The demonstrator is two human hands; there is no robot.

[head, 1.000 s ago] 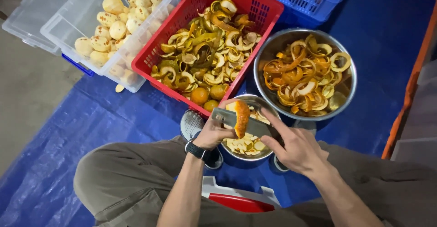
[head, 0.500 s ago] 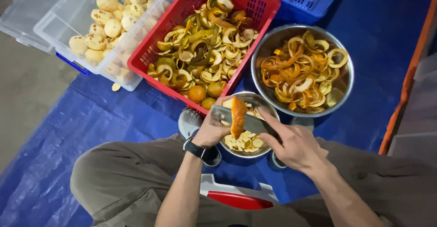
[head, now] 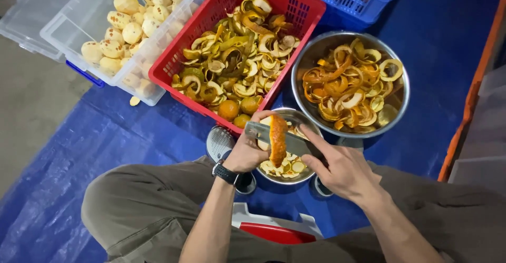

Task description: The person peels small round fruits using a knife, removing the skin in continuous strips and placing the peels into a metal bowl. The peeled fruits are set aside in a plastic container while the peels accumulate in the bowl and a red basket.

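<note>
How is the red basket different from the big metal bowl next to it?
The red basket is rectangular plastic with slotted walls; the big metal bowl is round, shiny and solid. The basket's peels look more yellow-green, with a few whole oranges at its near end; the bowl's peels are deeper orange. Both hold curled citrus peel on the blue tarp.

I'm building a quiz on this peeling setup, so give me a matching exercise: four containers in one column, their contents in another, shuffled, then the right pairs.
Containers:
1. clear plastic bin
2. red crate
3. large metal bowl
4. small metal bowl

Contents:
A. mostly orange peel curls
B. pale peeled fruits
C. small pale cut pieces, under the hands
D. yellow-green peels with a few whole orange fruits

Pairs: 1-B, 2-D, 3-A, 4-C
</note>
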